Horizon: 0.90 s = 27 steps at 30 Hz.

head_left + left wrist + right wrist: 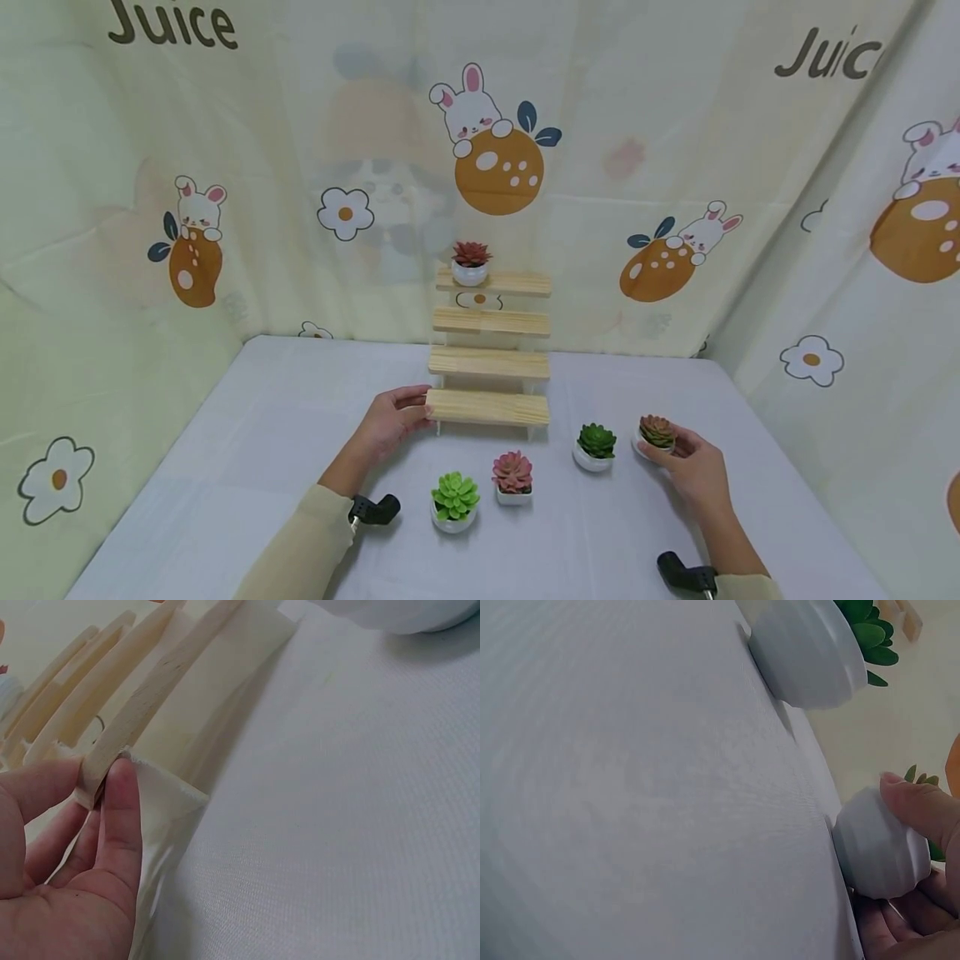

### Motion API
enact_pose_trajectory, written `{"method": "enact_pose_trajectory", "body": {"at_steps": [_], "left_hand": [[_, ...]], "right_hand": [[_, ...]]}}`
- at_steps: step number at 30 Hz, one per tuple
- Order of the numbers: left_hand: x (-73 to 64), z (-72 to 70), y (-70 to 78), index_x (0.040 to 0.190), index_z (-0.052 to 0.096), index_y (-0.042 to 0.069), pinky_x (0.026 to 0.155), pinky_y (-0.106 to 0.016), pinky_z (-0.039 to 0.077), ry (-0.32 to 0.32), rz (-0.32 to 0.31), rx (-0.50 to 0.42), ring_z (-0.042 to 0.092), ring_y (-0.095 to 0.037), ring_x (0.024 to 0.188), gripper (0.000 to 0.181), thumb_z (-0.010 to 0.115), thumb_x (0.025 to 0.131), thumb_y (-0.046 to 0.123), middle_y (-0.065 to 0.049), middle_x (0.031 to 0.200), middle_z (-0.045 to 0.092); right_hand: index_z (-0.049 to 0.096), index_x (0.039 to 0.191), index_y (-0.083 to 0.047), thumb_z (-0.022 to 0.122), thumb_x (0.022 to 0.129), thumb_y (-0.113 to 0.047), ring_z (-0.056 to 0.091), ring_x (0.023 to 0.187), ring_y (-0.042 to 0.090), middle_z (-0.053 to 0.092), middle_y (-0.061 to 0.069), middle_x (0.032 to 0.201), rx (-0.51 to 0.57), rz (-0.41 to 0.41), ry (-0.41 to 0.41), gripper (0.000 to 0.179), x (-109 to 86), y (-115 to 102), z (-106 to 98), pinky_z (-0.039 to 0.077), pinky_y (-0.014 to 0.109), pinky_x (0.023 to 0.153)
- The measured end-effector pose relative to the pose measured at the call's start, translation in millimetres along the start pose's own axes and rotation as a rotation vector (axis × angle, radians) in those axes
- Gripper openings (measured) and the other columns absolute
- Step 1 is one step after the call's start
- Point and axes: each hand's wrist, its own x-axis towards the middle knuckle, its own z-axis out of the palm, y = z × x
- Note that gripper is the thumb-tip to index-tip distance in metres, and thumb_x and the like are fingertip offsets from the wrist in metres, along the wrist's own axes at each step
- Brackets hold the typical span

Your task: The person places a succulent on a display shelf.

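A wooden stepped shelf [489, 408] stands at the back middle of the table. My left hand [392, 421] pinches the left end of its lowest step [142, 712] between thumb and fingers. To the right, my right hand [696, 468] holds a brownish-red potted succulent [657, 432] by its white pot [879, 844], thumb on one side and fingers on the other. The pot's base appears to touch the tabletop. Just left of it sits a dark green succulent [596, 442] in a round white pot.
A pink succulent [513, 475] in a squarish white pot and a bright green succulent [454, 500] stand in front of the shelf. On the top step, toward its left end, sits a red succulent [471, 260]. A printed curtain [585, 242] hangs behind the white table [247, 433].
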Motion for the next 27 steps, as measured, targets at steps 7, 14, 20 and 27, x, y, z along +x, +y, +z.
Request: {"method": "enact_pose_trajectory", "body": {"at_steps": [7, 14, 20, 27], "left_hand": [[1.7, 0.3, -0.6, 0.140, 0.055, -0.009, 0.090, -0.036, 0.065, -0.015, 0.015, -0.006, 0.070, -0.018, 0.096, 0.046, 0.063, 0.094, -0.009, -0.023, 0.124, 0.065], [1.4, 0.5, -2.4, 0.139, 0.056, -0.008, 0.088, -0.035, 0.065, -0.005, 0.000, -0.017, 0.070, -0.018, 0.096, 0.046, 0.063, 0.094, -0.009, -0.023, 0.125, 0.064], [0.0, 1.4, -1.7, 0.139, 0.054, -0.011, 0.087, -0.034, 0.065, -0.018, 0.011, -0.033, 0.070, -0.019, 0.095, 0.046, 0.062, 0.094, -0.011, -0.026, 0.125, 0.064], [-1.8, 0.6, 0.7, 0.140, 0.053, -0.011, 0.090, -0.036, 0.064, -0.021, 0.012, -0.020, 0.070, -0.018, 0.095, 0.047, 0.061, 0.094, -0.010, -0.027, 0.128, 0.063]], "right_hand": [[0.045, 0.151, 0.003, 0.083, 0.082, -0.052, 0.051, 0.136, 0.044, 0.049, 0.030, 0.150, -0.030, -0.022, -0.002, 0.096, 1.7, -0.7, -3.3, 0.045, 0.056, 0.113], [0.048, 0.149, 0.003, 0.084, 0.082, -0.050, 0.055, 0.133, 0.043, 0.053, 0.029, 0.147, -0.026, -0.018, 0.005, 0.092, 0.9, 0.0, -2.1, 0.049, 0.053, 0.109], [0.043, 0.152, 0.003, 0.085, 0.082, -0.045, 0.050, 0.137, 0.041, 0.049, 0.028, 0.152, 0.035, 0.030, -0.010, 0.095, 2.4, -0.4, -2.0, 0.046, 0.053, 0.112], [0.039, 0.154, 0.002, 0.086, 0.082, -0.043, 0.046, 0.141, 0.042, 0.043, 0.028, 0.156, 0.080, 0.039, -0.036, 0.098, 1.6, -0.7, -2.1, 0.042, 0.053, 0.118]]}}
